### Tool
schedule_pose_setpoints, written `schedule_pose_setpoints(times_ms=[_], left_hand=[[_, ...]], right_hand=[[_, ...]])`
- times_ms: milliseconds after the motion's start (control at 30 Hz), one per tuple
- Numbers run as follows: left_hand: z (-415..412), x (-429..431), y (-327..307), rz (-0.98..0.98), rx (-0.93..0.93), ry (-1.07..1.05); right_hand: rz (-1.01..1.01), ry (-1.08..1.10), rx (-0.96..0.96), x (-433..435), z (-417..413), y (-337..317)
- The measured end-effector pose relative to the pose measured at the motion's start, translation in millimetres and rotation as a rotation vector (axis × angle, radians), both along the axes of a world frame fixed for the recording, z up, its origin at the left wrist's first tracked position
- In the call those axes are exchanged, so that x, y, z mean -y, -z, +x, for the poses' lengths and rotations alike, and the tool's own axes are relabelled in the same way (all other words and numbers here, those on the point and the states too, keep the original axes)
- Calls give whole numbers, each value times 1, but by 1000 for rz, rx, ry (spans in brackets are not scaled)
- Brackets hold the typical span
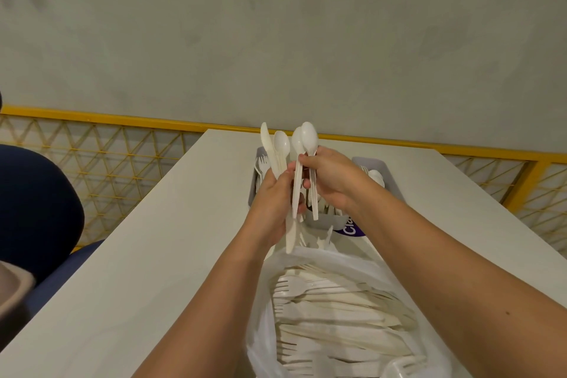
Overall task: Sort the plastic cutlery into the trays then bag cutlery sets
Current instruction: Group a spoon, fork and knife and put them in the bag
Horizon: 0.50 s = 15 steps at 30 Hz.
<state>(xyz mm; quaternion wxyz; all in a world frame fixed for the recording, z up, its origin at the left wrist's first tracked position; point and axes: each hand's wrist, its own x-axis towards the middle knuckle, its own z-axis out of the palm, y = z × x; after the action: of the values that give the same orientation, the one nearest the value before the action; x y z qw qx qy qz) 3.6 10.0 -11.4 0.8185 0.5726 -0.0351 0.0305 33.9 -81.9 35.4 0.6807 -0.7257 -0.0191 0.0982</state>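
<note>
My left hand (273, 199) grips a bunch of white plastic cutlery held upright, with a knife (265, 139) and a spoon (281, 143) sticking out above it. My right hand (329, 176) pinches two white spoons (308, 135) by their handles, right beside the left bunch. Both hands hover above grey trays: the left tray (253, 175) holds forks, the right tray (366, 163) holds spoons. Near me a clear plastic bag (331, 310) lies open, full of mixed white forks and knives.
The white table (147, 255) ends at a yellow-framed mesh railing (122, 144) with a grey wall behind. A purple-labelled package (349, 228) lies between trays and bag. A dark blue chair (36, 202) stands to the left of the table.
</note>
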Motion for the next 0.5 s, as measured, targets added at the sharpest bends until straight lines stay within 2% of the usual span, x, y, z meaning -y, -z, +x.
schedule_pose_setpoints(times_ms=[167,233,333,500], left_hand=[[0,4,0,-142,-78,-6],[1,4,0,-119,-98,-8],[3,3,0,-58,-122,-29],[4,5,3,-16,-103,-24]], right_hand=[[-140,145,138,3,4,-4],[-325,135,180,2,3,-3],[-558,134,342,0,0,-1],[-592,181,495,-4,-2,-1]])
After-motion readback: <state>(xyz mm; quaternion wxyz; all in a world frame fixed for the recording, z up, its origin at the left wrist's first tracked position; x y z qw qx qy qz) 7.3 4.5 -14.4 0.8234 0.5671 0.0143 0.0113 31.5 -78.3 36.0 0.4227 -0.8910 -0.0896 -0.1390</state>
